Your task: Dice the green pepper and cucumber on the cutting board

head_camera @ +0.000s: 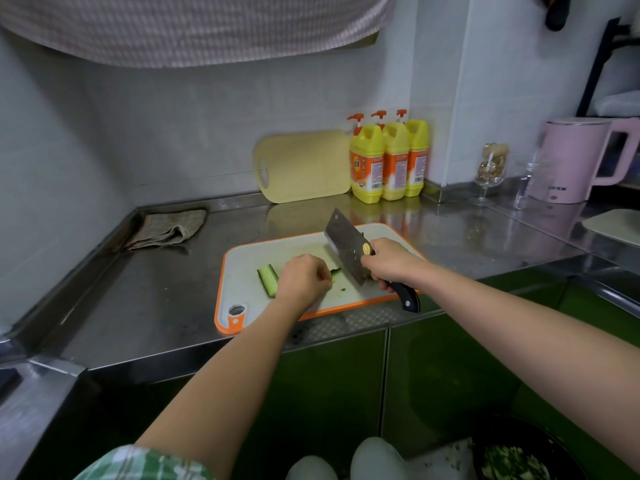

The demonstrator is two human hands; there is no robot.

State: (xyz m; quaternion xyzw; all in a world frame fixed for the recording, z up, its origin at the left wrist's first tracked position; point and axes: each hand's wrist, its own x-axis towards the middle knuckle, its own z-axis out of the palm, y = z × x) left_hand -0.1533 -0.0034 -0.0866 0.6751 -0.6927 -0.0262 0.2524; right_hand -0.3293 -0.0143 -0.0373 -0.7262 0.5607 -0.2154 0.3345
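Wide stainless steel counter (156,289), and near its front edge sits the white cutting board with the orange rim (242,265). The broad steel cleaver with the black handle (346,244) is up off the board, tilted, with the right hand (388,263) wrapped tight round its handle. The left hand (303,278) curls its fingers down over the long green cucumber strip (268,280), pinning it mid-board. A dark end pokes out beside the knuckles, just under the blade. That's the worry, I'd say: if the wet strip slips, the edge meets fingers. No green pepper on the board that I can see.
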